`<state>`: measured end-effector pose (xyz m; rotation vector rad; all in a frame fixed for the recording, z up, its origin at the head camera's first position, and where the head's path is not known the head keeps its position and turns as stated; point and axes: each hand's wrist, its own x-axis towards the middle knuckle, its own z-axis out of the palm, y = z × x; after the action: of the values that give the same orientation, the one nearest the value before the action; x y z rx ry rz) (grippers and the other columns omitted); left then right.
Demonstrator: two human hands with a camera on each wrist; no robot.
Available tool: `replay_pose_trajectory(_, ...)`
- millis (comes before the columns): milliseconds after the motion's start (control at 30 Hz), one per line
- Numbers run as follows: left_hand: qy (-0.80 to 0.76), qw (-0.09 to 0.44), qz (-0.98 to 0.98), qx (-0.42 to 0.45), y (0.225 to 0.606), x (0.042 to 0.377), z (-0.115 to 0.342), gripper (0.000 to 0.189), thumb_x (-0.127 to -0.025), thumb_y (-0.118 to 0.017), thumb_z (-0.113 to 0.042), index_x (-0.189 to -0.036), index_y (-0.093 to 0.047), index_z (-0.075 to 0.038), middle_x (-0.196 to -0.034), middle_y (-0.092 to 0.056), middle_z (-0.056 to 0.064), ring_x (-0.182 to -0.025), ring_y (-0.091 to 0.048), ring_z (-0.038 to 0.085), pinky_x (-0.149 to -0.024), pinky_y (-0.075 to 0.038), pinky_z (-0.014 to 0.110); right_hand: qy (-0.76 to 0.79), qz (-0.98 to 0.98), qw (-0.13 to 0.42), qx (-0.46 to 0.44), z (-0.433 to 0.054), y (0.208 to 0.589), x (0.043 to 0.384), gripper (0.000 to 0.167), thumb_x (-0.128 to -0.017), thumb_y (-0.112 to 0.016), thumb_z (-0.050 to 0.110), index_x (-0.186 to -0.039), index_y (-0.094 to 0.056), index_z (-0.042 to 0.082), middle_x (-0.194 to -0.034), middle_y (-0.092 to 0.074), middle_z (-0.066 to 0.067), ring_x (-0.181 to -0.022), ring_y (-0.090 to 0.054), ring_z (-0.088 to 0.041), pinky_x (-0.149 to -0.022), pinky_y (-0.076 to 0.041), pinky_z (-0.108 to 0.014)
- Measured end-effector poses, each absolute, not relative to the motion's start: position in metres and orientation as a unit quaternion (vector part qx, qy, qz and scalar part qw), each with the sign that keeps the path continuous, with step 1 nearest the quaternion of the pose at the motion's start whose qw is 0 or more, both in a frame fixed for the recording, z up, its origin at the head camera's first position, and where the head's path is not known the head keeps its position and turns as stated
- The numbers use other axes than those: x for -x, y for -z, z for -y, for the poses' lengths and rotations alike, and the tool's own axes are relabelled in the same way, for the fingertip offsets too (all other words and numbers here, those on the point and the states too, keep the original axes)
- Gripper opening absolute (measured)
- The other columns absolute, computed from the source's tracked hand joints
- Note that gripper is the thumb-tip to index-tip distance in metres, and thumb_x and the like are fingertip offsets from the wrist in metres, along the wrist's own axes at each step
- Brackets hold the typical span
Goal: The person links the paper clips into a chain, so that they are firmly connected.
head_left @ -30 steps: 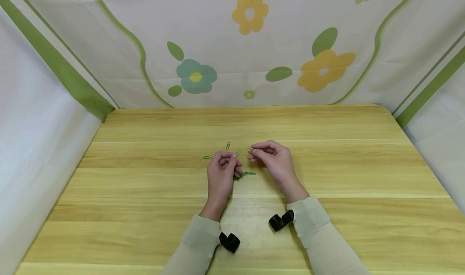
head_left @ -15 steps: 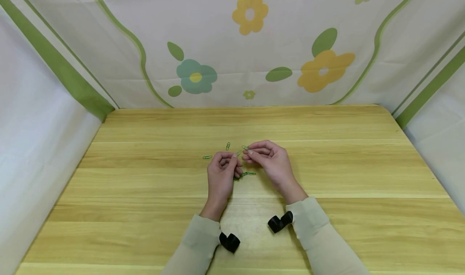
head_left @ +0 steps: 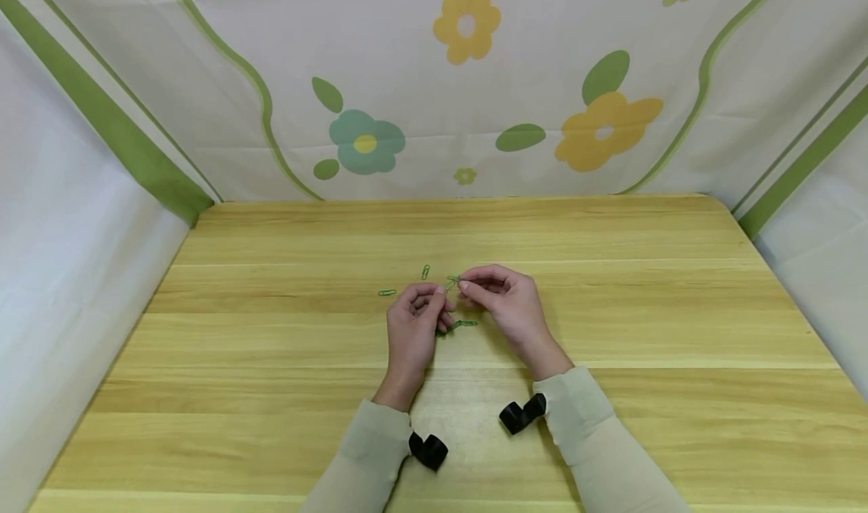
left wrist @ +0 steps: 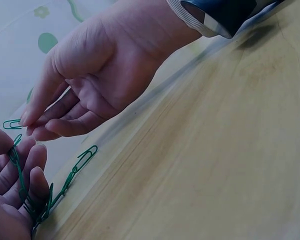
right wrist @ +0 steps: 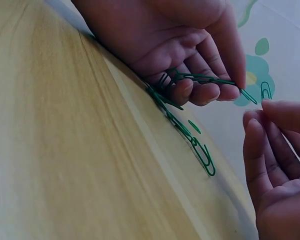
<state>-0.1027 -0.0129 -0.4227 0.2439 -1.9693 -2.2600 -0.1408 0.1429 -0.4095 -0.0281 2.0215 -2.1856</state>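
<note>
My left hand (head_left: 415, 328) pinches the end link of a chain of green paper clips (right wrist: 205, 79) between thumb and forefinger. From there the chain runs down past the other fingers, and its far end (head_left: 466, 323) lies on the table below. The right hand (head_left: 511, 306) holds a single green paper clip (right wrist: 266, 91) by one end between thumb and fingertips. In the right wrist view, that clip stands upright close to the tip of the chain's end clip (right wrist: 248, 95); in the head view the two overlap. Part of the chain is hidden behind the left fingers.
Two loose green paper clips lie beyond the left hand, one clip (head_left: 426, 273) farther back and another clip (head_left: 387, 293) more to the left. The wooden table (head_left: 271, 385) meets a flowered cloth (head_left: 420, 83) at its back edge. Each wrist carries a black camera (head_left: 429, 451).
The right hand has moved left with its clip, bringing it up to the end clip in the left hand. The left hand and the loose clips have stayed in place.
</note>
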Motion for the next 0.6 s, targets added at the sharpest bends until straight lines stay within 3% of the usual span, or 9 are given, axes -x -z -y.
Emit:
replay_pose_trajectory(167,0.752,0.064,0.651,-0.08,0.4219,0.1029,0.013,0.015,-0.107,-0.068,-0.011,-0.109,-0.071,0.003,-0.083,-0.073,0.012,-0.062,-0.066,0.014,-0.058,-0.055,0.022,0.715,-0.694,0.081,0.003,-0.1428,0.4093,0.1407,0.021,-0.098,-0.08,0.009,-0.115,-0.078,-0.002,-0.094,-0.079,0.004,-0.086,-0.076,-0.013,-0.077,-0.064,-0.026)
replay_pose_trajectory(400,0.757,0.055,0.646,-0.082,0.4194,0.1028,0.0133,0.014,-0.106,-0.068,-0.011,-0.109,-0.071,0.003,-0.082,-0.073,0.01,-0.062,-0.066,0.014,-0.059,-0.054,0.022,0.709,-0.701,0.076,0.004,-0.1423,0.4105,0.1408,0.021,-0.098,-0.081,0.012,-0.115,-0.079,0.0,-0.097,-0.081,-0.007,-0.085,-0.075,-0.014,-0.076,-0.063,-0.026)
replay_pose_trajectory(600,0.767,0.043,0.634,-0.083,0.4176,0.1038,0.0161,0.016,-0.106,-0.068,-0.01,-0.11,-0.07,0.005,-0.08,-0.073,0.003,-0.061,-0.066,0.013,-0.059,-0.054,0.022,0.701,-0.709,0.069,0.01,-0.1408,0.4097,0.1403,0.019,-0.098,-0.08,0.012,-0.114,-0.08,0.001,-0.096,-0.08,-0.001,-0.087,-0.075,-0.015,-0.076,-0.064,-0.027)
